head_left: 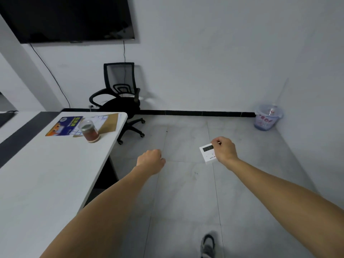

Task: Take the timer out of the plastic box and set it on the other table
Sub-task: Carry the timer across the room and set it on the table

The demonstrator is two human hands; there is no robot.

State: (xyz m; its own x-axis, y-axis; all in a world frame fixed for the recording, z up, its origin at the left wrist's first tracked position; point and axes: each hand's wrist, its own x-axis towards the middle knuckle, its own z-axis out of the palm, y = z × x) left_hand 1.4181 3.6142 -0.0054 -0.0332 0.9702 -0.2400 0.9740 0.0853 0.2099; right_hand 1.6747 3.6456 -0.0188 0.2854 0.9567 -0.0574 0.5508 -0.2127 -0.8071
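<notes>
My right hand [224, 149] holds a small white timer [207, 152] with a dark display, pinched at its right edge, out over the tiled floor. My left hand [151, 161] is curled into a loose fist with nothing in it, just off the right edge of a white table [46, 174]. The timer hangs well to the right of that table. No plastic box is in view.
On the table's far end lie a blue booklet [64, 126], a brown clipboard with paper [106, 121] and a clear jar of brown stuff [89, 131]. A black office chair [121, 97] stands behind it, a bin [267, 117] in the right corner, my shoe [208, 244] on the floor.
</notes>
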